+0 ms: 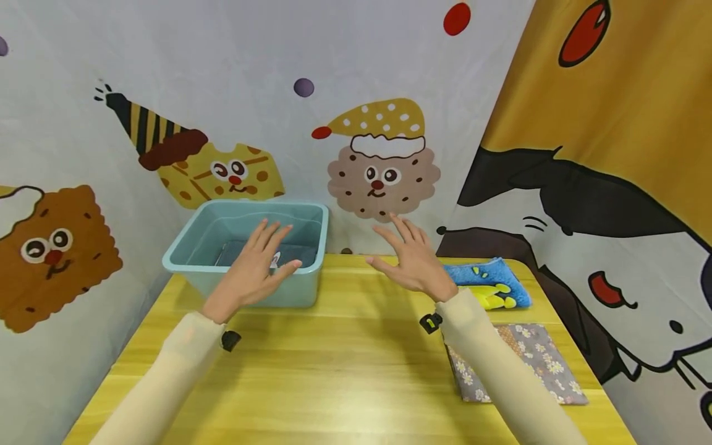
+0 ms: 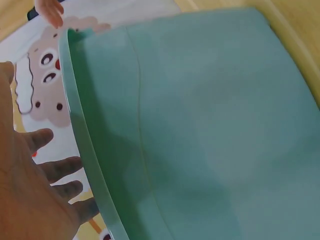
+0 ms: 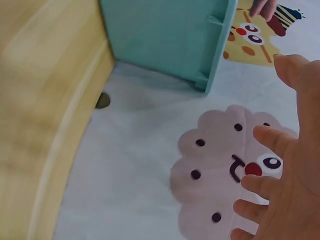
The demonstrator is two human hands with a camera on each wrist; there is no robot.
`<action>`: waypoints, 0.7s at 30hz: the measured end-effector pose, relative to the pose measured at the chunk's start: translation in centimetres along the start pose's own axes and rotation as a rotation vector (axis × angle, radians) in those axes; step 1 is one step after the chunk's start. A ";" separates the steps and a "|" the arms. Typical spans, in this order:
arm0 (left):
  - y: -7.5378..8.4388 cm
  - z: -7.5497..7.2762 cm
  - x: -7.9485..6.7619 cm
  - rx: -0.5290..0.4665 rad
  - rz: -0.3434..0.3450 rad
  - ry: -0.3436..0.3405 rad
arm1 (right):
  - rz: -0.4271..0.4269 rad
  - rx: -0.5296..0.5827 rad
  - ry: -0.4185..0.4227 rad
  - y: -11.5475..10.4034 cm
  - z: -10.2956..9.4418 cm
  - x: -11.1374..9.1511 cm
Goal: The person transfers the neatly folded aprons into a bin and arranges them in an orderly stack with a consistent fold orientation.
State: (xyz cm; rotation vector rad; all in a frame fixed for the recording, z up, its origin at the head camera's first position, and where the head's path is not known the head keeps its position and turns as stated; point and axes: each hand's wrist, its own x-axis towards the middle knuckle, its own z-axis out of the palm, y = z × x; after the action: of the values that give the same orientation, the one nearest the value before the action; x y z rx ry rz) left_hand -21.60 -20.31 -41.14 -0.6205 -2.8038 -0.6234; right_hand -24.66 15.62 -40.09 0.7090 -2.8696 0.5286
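My left hand [image 1: 253, 266] hovers over the front rim of a light teal plastic bin [image 1: 286, 290], its fingers spread and pointing away from me. In the left wrist view the bin's outer side [image 2: 215, 100] fills most of the picture, with the fingertips beside its rim. A dark flat thing with a small white mark lies inside the bin, partly hidden by the hand. To the right, my right hand [image 1: 411, 259] is held in the air above the table, fingers extended and holding nothing. Behind its wrist lies a blue fuzzy pouch [image 1: 508, 281] with yellow shapes on it.
A folded grey-brown floral cloth [image 1: 547, 364] lies at the table's right side, partly covered by my right sleeve. The wood-grain table [image 1: 334, 371] meets a hanging cartoon-printed curtain [image 1: 250, 49] at its back edge.
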 end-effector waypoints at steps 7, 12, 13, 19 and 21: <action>2.5 1.5 -0.4 0.055 0.115 0.041 | 0.046 -0.037 0.007 2.2 0.4 -2.9; 4.6 2.9 -0.7 0.055 0.191 0.057 | 0.086 -0.060 0.024 3.7 0.3 -5.1; 5.0 3.2 -0.8 0.050 0.205 0.060 | 0.093 -0.061 0.028 4.0 0.3 -5.6; 6.7 5.0 -1.0 0.029 0.276 0.078 | 0.131 -0.065 0.052 5.7 0.5 -7.8; 7.1 5.7 -1.0 0.029 0.297 0.080 | 0.140 -0.070 0.058 6.2 0.7 -8.5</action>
State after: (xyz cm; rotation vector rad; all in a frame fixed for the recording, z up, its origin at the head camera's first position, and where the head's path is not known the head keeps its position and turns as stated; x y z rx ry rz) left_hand -18.16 -12.35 -43.94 -0.9589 -2.5706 -0.5345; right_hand -20.17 24.13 -44.43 0.4764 -2.8816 0.4550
